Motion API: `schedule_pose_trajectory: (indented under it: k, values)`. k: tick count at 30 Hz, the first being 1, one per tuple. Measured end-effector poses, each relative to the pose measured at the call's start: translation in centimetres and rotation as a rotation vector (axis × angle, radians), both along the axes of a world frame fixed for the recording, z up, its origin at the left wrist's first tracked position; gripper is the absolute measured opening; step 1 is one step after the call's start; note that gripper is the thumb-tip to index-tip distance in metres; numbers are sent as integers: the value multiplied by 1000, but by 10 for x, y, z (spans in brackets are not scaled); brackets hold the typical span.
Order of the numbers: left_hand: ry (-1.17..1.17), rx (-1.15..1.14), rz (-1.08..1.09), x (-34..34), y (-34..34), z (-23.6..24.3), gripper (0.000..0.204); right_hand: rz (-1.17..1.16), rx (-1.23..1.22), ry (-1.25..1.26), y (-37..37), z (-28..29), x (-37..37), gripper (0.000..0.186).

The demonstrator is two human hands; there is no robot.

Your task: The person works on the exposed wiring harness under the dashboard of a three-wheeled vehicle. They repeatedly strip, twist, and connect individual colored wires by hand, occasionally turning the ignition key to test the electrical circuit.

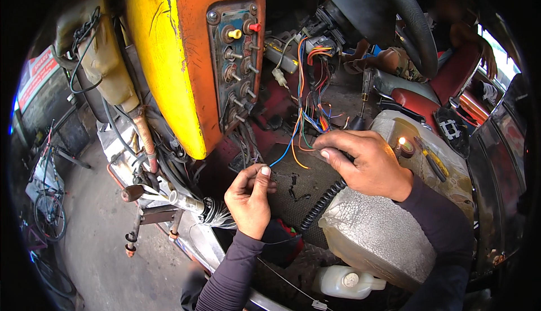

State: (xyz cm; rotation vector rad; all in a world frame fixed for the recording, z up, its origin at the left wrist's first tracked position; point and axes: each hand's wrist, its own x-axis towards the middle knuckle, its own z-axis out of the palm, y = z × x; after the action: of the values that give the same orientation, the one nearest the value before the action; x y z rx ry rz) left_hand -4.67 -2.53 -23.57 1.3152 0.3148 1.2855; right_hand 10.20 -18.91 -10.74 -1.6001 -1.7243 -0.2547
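Oily-looking vehicle cab: beside an orange dash panel (194, 34), a wiring bundle (324, 122) hangs over the floor mat's (313, 178) upper edge. The person's left hand (248, 201) pinches the blue wire (283, 156) by its end; the right hand (366, 161) is curled near the bundle, its hold unclear. The orange wire (295, 157) dangles unjoined; the wiring looks unfinished.

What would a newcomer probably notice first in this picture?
Probably the yellow strip and orange panel, bright at the upper left. Next, the coloured wires hanging in the middle, where the left hand pinches the end of a blue wire, with the right hand to its right. The steering wheel stands out at upper right.
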Motion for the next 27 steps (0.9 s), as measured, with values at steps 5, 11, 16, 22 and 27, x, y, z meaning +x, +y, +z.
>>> schedule_pose_trajectory:
  k: [5, 11, 16, 22, 27]
  values:
    - [3, 14, 3, 0, 2, -2, 16, 1, 7, -16, 1, -1, 0, 16]
    - [0, 1, 3, 0, 1, -2, 15, 5, 31, -12, 3, -3, 1, 15]
    - [-6, -9, -6, 0, 1, -2, 15, -8, 21, -33, 1, -1, -1, 15]
    - [0, -13, -5, 1, 1, -3, 16, -14, 14, -39, 1, -1, -1, 16]
    - [4, -16, -5, 0, 2, -4, 17, -14, 5, -41, 1, -1, -2, 16]
